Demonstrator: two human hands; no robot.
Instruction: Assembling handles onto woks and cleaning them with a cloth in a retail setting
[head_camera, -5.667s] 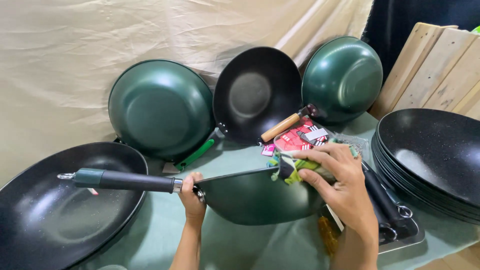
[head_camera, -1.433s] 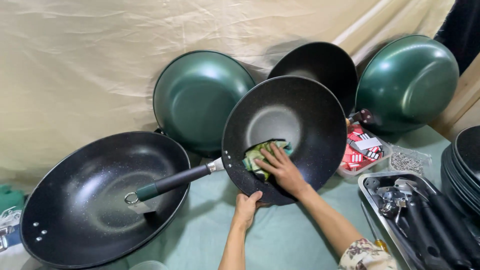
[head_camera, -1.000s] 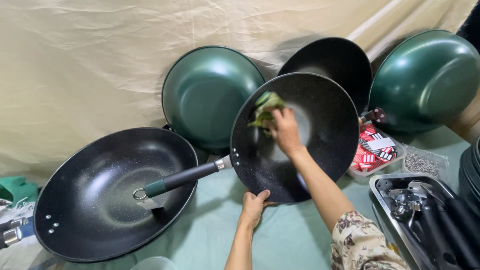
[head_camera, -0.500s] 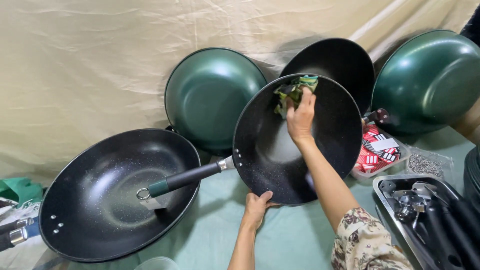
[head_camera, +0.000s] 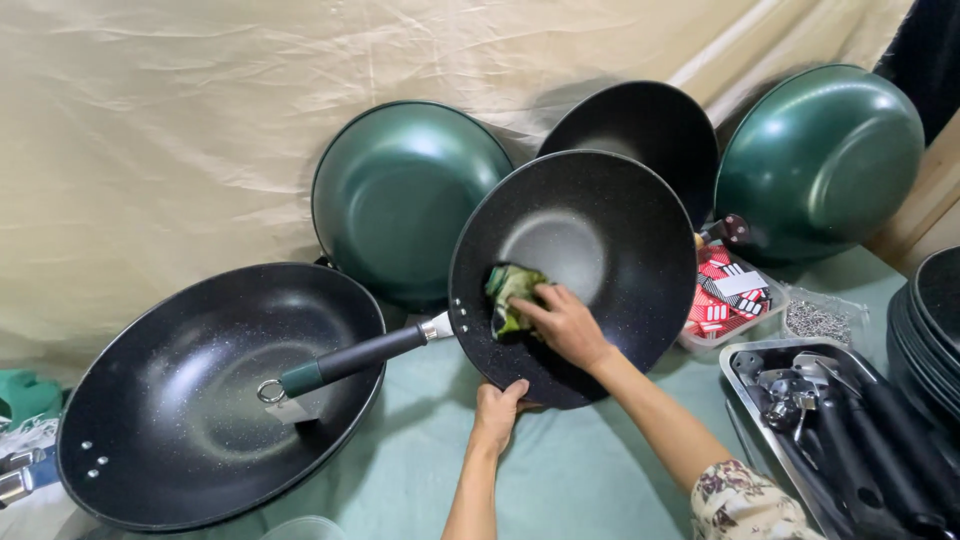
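A black speckled wok (head_camera: 600, 235) stands tilted on its edge, its inside facing me and its dark handle (head_camera: 352, 358) pointing lower left. My left hand (head_camera: 497, 405) grips the wok's bottom rim. My right hand (head_camera: 562, 322) presses a crumpled green cloth (head_camera: 510, 292) against the wok's inner wall at the lower left.
A large black wok (head_camera: 200, 385) lies at the left under the handle. Two green woks (head_camera: 405, 200) (head_camera: 815, 165) and a black one (head_camera: 640, 120) lean on the beige backdrop. At right are a metal tray (head_camera: 745, 365) of handles, a small tray of red packets (head_camera: 725, 300), a bag of screws (head_camera: 820, 320), and stacked woks (head_camera: 930, 330).
My right hand has swept the cloth from the lower middle of the wok up to its top rim and back down to the lower left. My left hand keeps hold of the rim.
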